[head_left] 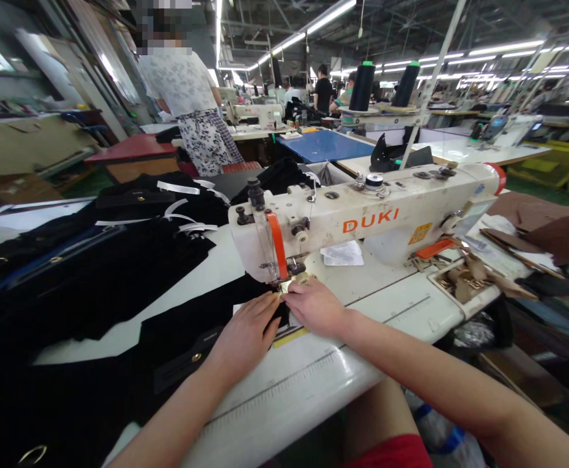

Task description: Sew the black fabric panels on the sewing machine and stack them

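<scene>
A white sewing machine (pixel 362 218) marked DUKI stands before me, with an orange guard (pixel 277 246) by its needle. My left hand (pixel 245 335) lies flat on a black fabric piece (pixel 182 325), fingers stretched toward the presser foot and thumb apart. Beside it, my right hand (pixel 316 307) has its fingers bent together right at the needle area; what they grip is hidden. A small bit of white material shows by the left fingers. On the fabric, left of my left wrist, is a black strip (pixel 177 367) with a small gold fitting.
Black fabric pieces with white strips (pixel 133 240) are heaped at left. A tray (pixel 464 283) of small parts is set in the table at right, near brown pieces (pixel 557 227). Thread cones (pixel 363 88) stand behind the machine. A person (pixel 187 97) stands at back left.
</scene>
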`<state>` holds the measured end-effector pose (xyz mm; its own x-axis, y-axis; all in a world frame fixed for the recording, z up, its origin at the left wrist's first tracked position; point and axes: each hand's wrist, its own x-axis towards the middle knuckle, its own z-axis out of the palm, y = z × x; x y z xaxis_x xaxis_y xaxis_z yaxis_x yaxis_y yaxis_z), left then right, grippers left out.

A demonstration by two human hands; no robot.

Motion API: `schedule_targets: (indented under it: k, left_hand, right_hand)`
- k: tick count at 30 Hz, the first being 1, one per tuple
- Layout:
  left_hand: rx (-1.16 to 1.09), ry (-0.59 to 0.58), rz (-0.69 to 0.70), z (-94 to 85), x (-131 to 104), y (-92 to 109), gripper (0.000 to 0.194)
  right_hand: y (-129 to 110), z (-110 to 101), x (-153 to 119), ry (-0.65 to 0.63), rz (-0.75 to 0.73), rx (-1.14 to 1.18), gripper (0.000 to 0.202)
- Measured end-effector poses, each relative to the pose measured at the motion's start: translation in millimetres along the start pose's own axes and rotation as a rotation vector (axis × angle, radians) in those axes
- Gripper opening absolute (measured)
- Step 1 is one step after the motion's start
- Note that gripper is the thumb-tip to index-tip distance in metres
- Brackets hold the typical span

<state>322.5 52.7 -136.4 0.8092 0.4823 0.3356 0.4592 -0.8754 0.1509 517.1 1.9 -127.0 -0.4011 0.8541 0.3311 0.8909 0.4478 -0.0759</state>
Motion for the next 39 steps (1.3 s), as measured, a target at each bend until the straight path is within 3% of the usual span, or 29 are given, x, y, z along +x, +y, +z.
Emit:
schedule_targets:
  k: [19, 31, 35, 39]
  left_hand:
    - [-0.024, -0.045, 0.005, -2.0, 1.3, -1.9, 0.041]
    - [0.014, -0.072, 0.012, -1.1, 9.6, -17.9, 0.043]
    - [0.041, -0.093, -0.032, -3.1, 0.7, -15.3, 0.044]
    - [0.117, -0.124, -0.052, -19.8, -22.2, -8.8, 0.046]
  right_hand:
    - [-2.0, 5.5, -0.5, 0.010, -0.006, -0.029, 0.019]
    - [-1.1, 1.1, 0.5, 0.030, 0.044, -0.012, 0.019]
    - [-2.3, -1.4, -4.8, 0.073, 0.033, 0.022, 0.019]
    - [-3.3, 0.1, -12.1, 0.161, 0.017, 0.076, 0.018]
